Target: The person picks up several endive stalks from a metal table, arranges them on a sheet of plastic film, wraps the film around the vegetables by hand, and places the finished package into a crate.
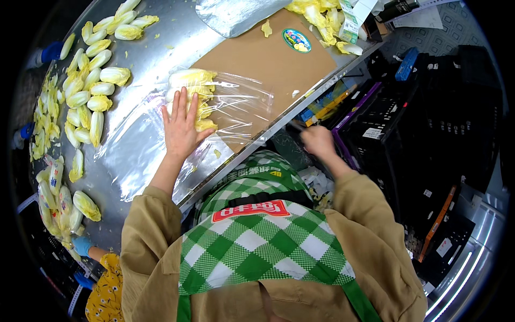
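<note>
Green-and-white checked apron (257,241) and tan sleeves fill the near foreground, with both forearms reaching up from them. On the steel surface (177,37), the left hand (181,127) lies flat, fingers spread and palm down, pressing on a sheet of clear plastic wrap (161,129). Under the wrap and just beyond the fingertips sit several small yellow napa cabbages (193,86), bunched together; the fingers touch their near side through the film. The right hand (317,140) is off the surface, just past its front edge and above the black crates (397,123); it is blurred and looks loosely closed, but whether it pinches anything I cannot tell.

The wrap spreads leftward and toward the near edge of the surface, and its right part overlaps a brown cardboard sheet (273,64). Loose cabbages (91,80) lie in rows well to the left, apart from the wrapped bunch, leaving bare steel between. More leaves and a foil sheet (230,16) lie at the far end. The surface's front edge runs diagonally just right of the left wrist. At lower left, another person's blue-gloved hand (82,246) shows beside more cabbages.
</note>
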`<state>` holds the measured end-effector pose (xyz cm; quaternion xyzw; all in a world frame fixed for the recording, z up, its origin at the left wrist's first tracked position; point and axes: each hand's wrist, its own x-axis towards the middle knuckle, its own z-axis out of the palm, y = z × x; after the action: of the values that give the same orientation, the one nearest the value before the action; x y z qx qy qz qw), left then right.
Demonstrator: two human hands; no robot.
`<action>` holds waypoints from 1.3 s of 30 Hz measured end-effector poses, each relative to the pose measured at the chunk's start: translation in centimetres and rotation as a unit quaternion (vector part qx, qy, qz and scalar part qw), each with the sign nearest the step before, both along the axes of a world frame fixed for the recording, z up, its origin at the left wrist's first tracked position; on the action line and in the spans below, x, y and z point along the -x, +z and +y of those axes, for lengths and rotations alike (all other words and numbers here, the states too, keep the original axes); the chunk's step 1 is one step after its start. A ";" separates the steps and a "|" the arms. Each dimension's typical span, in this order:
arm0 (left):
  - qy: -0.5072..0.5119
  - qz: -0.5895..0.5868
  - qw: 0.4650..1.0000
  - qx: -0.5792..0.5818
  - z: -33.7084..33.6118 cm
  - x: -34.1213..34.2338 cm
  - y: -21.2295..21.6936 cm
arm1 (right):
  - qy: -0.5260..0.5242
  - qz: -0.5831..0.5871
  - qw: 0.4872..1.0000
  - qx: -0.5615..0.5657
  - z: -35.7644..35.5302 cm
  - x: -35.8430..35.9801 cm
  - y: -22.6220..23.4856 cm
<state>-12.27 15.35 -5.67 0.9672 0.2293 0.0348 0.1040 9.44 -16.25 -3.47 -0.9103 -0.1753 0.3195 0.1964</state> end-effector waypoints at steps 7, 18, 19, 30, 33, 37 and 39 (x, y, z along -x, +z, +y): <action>-0.017 -0.021 1.000 0.010 0.4 0.3 -0.2 | 0.236 0.093 0.832 0.494 -27.5 3.6 -4.2; 0.010 -0.034 0.999 -0.002 0.0 0.4 1.1 | 0.291 0.502 0.807 0.108 -3.1 -2.2 9.6; 0.020 -0.092 0.996 0.006 -0.5 0.7 1.5 | 0.257 0.515 0.818 0.021 -0.9 -5.6 12.5; 0.485 -0.326 0.541 0.606 -11.7 2.4 1.1 | 0.311 0.102 0.935 -0.138 23.7 -9.9 0.9; 0.538 -0.298 0.423 0.665 -12.6 0.8 -0.1 | 0.317 0.204 0.922 -0.087 26.0 -9.1 -2.6; 0.536 -0.295 0.437 0.659 -12.6 -0.1 -1.0 | 0.367 0.169 0.904 -0.142 26.2 -9.3 -4.6; 0.532 -0.413 0.343 0.655 -13.9 -0.3 -0.9 | 0.360 0.194 0.904 -0.127 25.5 -9.3 -4.8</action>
<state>-11.94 1.49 -6.62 0.1274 0.5728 0.3163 0.7454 18.70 9.21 -8.30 -0.6726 -0.4885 0.5136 0.2124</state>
